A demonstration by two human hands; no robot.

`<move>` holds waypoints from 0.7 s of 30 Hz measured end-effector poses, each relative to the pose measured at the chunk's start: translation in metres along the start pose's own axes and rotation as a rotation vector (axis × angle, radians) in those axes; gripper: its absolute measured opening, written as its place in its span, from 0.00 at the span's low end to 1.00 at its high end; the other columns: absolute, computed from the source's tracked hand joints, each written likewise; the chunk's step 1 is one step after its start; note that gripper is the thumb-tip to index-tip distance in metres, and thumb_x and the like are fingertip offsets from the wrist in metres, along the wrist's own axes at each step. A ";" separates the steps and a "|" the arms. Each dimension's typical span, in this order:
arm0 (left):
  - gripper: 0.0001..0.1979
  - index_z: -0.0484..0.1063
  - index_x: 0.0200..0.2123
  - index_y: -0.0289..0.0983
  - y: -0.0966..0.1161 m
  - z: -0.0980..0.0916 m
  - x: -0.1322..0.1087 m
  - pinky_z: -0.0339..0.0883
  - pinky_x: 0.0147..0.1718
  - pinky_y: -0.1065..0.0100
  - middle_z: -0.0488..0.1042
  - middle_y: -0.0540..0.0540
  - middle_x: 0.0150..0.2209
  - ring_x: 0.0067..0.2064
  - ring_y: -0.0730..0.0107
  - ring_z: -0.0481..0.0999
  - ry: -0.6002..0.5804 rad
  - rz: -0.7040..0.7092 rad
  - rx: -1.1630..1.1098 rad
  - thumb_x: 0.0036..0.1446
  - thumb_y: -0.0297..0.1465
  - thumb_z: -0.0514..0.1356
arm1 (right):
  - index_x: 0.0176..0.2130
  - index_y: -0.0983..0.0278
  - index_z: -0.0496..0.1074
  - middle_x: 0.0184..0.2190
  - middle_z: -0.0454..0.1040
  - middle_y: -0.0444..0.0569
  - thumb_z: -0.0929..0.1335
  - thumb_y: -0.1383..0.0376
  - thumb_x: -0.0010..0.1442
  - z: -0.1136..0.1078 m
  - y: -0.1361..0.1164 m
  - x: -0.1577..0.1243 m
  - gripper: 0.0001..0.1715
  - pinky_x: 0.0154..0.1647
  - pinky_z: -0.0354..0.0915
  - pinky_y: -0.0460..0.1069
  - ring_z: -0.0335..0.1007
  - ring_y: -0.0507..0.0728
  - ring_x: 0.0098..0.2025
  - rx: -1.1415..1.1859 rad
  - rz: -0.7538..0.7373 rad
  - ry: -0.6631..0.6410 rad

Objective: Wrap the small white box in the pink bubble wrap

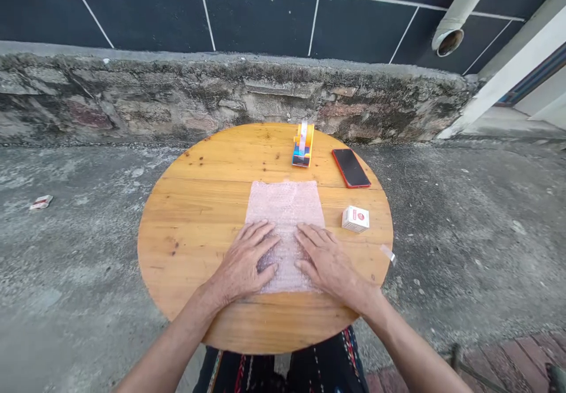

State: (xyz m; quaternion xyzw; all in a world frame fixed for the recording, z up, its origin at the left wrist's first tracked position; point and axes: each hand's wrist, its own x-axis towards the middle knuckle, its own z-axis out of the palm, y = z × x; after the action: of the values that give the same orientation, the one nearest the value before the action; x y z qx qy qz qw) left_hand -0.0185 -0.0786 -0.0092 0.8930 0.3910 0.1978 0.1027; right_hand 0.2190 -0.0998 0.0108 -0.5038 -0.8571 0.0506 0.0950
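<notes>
A sheet of pinkish, see-through bubble wrap (285,204) lies flat on the round wooden table (190,204). My left hand (250,257) rests on its left side, palm down with fingers stretched out. Across from it, my right hand (325,257) presses flat on the right side, fingers also extended. Neither hand holds anything. To the right of the sheet stands a small white box (355,219) with red print. A strip of clear tape (388,255) sticks out over the table's right edge.
Behind the bubble wrap is a yellow and blue tape dispenser (303,144). A phone in a red case (351,168) lies at the back right. Past the table runs a low stone ledge (177,98) below a dark tiled wall, with a drainpipe (455,25) at right.
</notes>
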 end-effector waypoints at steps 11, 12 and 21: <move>0.25 0.68 0.55 0.34 -0.004 0.004 -0.001 0.49 0.63 0.48 0.62 0.37 0.62 0.64 0.52 0.57 0.022 0.022 0.009 0.53 0.34 0.59 | 0.49 0.63 0.71 0.52 0.73 0.50 0.65 0.65 0.62 -0.012 -0.010 -0.039 0.15 0.62 0.54 0.61 0.60 0.62 0.60 0.076 -0.019 0.119; 0.25 0.68 0.55 0.34 -0.004 0.004 -0.002 0.50 0.63 0.49 0.62 0.37 0.62 0.64 0.52 0.57 0.033 0.028 0.007 0.53 0.34 0.59 | 0.48 0.63 0.72 0.51 0.74 0.50 0.65 0.65 0.62 -0.013 -0.012 -0.041 0.14 0.61 0.55 0.61 0.61 0.61 0.59 0.084 0.010 0.159; 0.24 0.71 0.52 0.35 -0.009 0.013 -0.002 0.53 0.60 0.46 0.64 0.37 0.60 0.64 0.49 0.57 0.082 0.048 -0.033 0.51 0.33 0.61 | 0.46 0.63 0.73 0.54 0.72 0.52 0.67 0.65 0.60 -0.012 -0.014 -0.062 0.13 0.58 0.57 0.63 0.62 0.64 0.58 0.093 -0.048 0.112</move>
State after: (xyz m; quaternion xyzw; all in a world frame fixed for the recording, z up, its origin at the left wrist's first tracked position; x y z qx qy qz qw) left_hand -0.0200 -0.0746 -0.0245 0.8914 0.3702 0.2429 0.0965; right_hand 0.2392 -0.1613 0.0180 -0.4802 -0.8590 0.0599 0.1673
